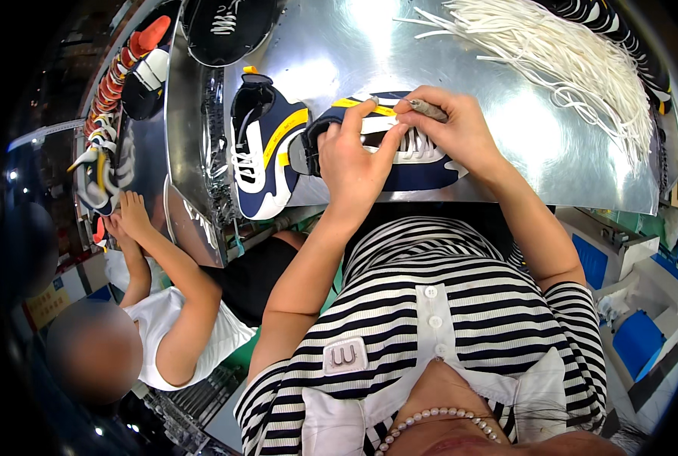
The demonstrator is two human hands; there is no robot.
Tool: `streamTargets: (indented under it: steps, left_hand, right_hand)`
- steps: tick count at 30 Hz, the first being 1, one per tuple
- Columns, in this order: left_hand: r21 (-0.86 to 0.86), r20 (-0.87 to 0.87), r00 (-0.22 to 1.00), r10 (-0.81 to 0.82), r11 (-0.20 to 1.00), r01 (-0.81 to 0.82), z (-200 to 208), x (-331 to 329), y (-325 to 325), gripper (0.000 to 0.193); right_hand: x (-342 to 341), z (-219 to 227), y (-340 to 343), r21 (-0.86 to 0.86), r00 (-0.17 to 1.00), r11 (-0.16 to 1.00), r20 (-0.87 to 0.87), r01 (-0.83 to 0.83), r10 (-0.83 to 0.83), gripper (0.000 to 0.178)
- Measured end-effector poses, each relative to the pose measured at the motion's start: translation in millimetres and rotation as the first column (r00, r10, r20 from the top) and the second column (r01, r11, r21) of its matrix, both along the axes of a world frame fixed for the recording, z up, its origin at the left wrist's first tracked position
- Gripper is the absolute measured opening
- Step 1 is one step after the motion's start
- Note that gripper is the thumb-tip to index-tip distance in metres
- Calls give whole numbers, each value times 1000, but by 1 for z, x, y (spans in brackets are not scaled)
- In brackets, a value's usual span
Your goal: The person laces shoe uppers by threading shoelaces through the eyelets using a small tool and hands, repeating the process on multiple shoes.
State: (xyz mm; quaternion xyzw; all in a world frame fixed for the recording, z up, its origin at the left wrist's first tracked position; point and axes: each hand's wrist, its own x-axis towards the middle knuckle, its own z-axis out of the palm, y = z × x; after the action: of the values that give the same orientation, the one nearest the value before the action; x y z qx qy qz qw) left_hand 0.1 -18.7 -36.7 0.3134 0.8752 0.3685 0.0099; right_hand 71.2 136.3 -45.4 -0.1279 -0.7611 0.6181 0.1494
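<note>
A navy, white and yellow sneaker upper (422, 176) lies on its side on the metal table, its toe to the right. My left hand (352, 156) grips it by the eyelet edge, thumb and forefinger around the opening. In my right hand (460, 128) is a thin-tipped hand tool (428, 110) with a grey wrapped handle, its tip close to the eyelets. Both hands' fingertips nearly meet there. White lace (417, 144) crosses the front part of the opening. To the left stands a matching sneaker upper (267, 148) with white lace in it.
A bundle of loose white laces (551, 61) covers the table's (339, 45) far right. A black shoe upper (229, 30) lies far left. Beyond the table's left edge, a co-worker's hands (130, 218) touch a row of stacked uppers (103, 129). Blue and white bins (639, 334) stand lower right.
</note>
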Motion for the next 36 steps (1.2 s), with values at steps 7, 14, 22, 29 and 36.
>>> streamTargets:
  steps: [7, 14, 22, 29, 36]
  left_hand:
    - [61, 30, 999, -16, 998, 14, -12, -3, 3, 40]
    - [78, 35, 998, -52, 996, 49, -12, -3, 4, 38]
    - [124, 69, 997, -22, 992, 13, -15, -3, 4, 42]
    - [95, 14, 999, -39, 995, 38, -7, 4, 1, 37]
    - [119, -174, 980, -95, 986, 117, -9, 19, 1, 34]
  right_hand:
    - [6, -5, -3, 103, 996, 993, -85, 51, -42, 15]
    - [10, 3, -1, 193, 994, 979, -99, 62, -44, 24]
    - [40, 6, -3, 219, 998, 974, 14, 63, -68, 14]
    - [42, 9, -3, 306, 997, 951, 49, 39, -56, 12]
    - [25, 16, -15, 580, 979, 810, 200, -84, -42, 15]
